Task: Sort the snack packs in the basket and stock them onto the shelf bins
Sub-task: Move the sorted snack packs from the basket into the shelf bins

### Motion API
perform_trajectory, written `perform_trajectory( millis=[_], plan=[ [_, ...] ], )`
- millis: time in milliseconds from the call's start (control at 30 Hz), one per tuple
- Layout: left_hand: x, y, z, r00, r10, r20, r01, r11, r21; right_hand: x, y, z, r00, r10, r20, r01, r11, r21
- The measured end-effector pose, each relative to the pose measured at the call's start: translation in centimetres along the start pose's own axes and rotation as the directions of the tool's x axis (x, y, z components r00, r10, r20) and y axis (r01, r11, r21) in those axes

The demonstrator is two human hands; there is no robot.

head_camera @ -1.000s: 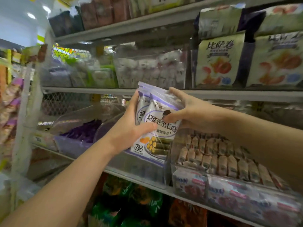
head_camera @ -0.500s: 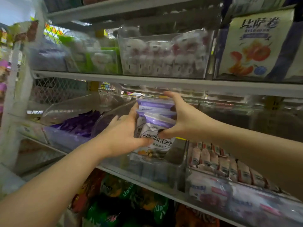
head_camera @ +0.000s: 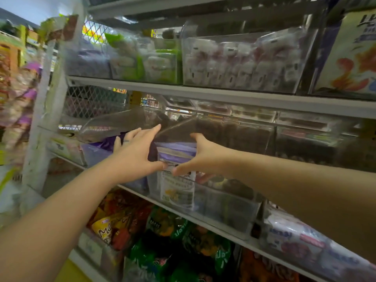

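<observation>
A grey metal shop shelf [head_camera: 203,219] carries a clear plastic bin [head_camera: 234,210]. Inside that bin, the right hand [head_camera: 205,157] grasps purple-and-white snack packs [head_camera: 176,156]. The left hand [head_camera: 134,153] presses them with straight fingers.

Both arms reach forward. Left grip [head_camera: 138,151] has fingers straight and spread; right grip [head_camera: 203,157], just beside it, pinches the snack pack [head_camera: 176,154].
</observation>
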State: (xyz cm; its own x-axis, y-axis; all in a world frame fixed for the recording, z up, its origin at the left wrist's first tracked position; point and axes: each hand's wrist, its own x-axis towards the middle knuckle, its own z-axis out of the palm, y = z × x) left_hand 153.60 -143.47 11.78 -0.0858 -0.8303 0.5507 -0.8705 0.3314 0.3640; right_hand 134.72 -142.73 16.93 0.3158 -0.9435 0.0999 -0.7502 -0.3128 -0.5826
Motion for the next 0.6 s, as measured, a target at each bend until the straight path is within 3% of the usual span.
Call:
perform_trajectory(
  millis=[167, 233, 400, 500, 600],
  plan=[
    [-1.2, -1.4, 1.0, 0.994, 0.065, -0.086, -0.078, 0.984, -0.158, -0.5, 0.1, -0.7, 0.965, 0.148, 0.217, -0.177, 0.977, 0.119],
    [-1.6, -1.4, 1.6, 0.985, 0.096, -0.146, -0.126, 0.968, -0.218, -0.5, 0.3, -0.5, 0.943, 0.131, 0.306, -0.187, 0.969, 0.162],
    [-2.1, -1.1, 2.7, 0.96, 0.054, -0.275, -0.141, 0.942, -0.304, 0.7, 0.5, 1.3, 0.973, 0.091, 0.213, -0.154, 0.941, 0.3],
    [-2.3, -1.2, 3.0, 0.957, 0.056, -0.284, -0.148, 0.938, -0.313, 0.8, 0.6, 1.1, 0.969, 0.101, 0.224, -0.129, 0.985, 0.114],
    [-2.2, -1.1, 3.0, 0.96, 0.076, -0.271, -0.153, 0.95, -0.273, 0.5, 0.8, -0.1, 0.922, 0.215, 0.321, -0.238, 0.971, 0.033]
  ],
)
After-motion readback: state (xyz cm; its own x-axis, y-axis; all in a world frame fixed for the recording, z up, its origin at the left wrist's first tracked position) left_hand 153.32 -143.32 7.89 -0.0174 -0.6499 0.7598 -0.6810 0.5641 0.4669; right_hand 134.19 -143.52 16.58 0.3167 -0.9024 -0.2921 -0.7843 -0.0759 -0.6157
